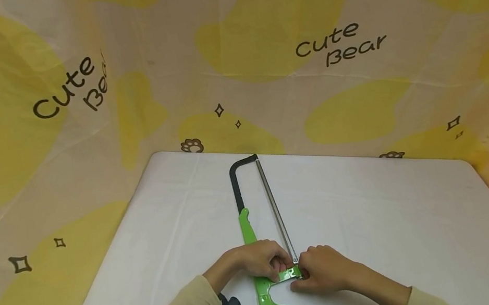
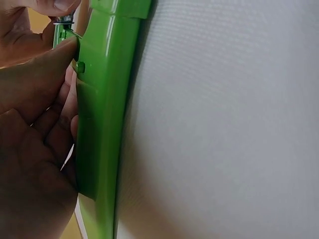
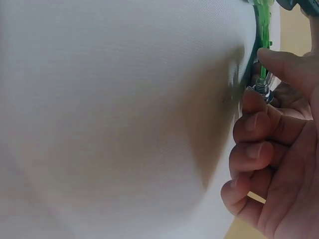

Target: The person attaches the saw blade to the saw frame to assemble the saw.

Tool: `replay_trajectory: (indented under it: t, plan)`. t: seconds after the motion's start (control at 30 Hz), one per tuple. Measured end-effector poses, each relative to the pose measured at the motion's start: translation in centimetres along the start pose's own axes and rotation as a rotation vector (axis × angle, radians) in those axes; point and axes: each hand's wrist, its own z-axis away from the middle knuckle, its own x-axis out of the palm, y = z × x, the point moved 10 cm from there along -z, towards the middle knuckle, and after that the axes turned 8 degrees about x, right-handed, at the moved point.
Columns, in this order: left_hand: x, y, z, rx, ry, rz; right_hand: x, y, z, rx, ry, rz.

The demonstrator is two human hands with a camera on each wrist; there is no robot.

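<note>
Green plastic marks the hacksaw's (image 1: 260,255) grip at the near edge of the white table (image 1: 400,213), with the frame running toward the far edge, where the black bow ends. The left hand (image 1: 256,261) has its fingers curled round the green frame just above the grip. The right hand (image 1: 321,267), touching the frame from the other side, pinches the small metal nut (image 3: 263,88) at the blade's near end between thumb and forefinger, its other fingers curled. Behind the table hangs a yellow "Cute Bear" cloth (image 1: 333,44).
</note>
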Motion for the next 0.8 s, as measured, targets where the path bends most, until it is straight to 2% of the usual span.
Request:
replay_trajectory:
  t: [0.2,0.53,0.67,0.8]
  plan:
    - [0.0,0.1,-0.1,0.005,-0.002,0.004,0.2,0.3,0.2,0.003,-0.025,-0.066]
    - [0.1,0.2,-0.1,0.009,-0.007,0.019,1.2,1.2,0.9,-0.053,-0.177,-0.332]
    - [0.0,0.1,-0.1,-0.002,-0.004,0.016,1.3,1.2,1.2,-0.099,-0.224,-0.367]
    - [0.0,0.1,-0.1,0.0,-0.004,0.007,1.2,1.3,1.3,-0.114,-0.226,-0.358]
